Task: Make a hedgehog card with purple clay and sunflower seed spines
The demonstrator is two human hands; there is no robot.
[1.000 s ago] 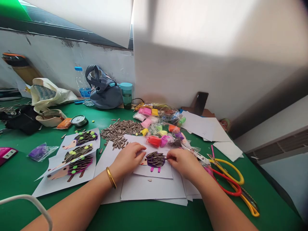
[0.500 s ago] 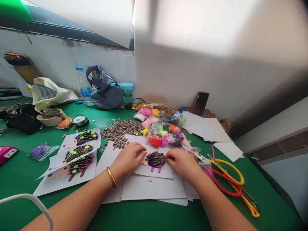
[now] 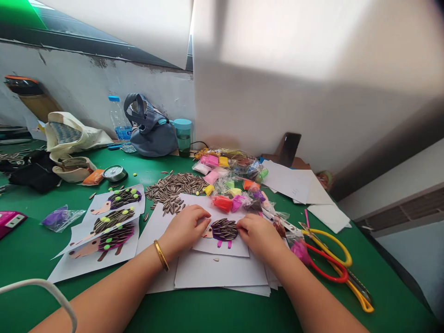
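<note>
A hedgehog picture with a purple body covered in striped seeds and pink feet lies on white paper. My left hand rests at its left side, beside the hedgehog's face, with thumb and forefinger apart and nothing between them. At the right edge of the seeded body is my right hand, its fingertips pinched together; whatever they hold is too small to make out. Beneath the picture is a stack of white sheets, with one loose seed on it. Behind my left hand spreads a seed pile.
Finished-looking hedgehog pictures lie at left. Bagged coloured clay is behind the work. Scissors and a cutter are at right. A blue bag, a teal-lidded cup and a phone stand by the wall.
My right hand has shifted slightly left, closer against the hedgehog's seeds. My left hand has stayed nearly in place.
</note>
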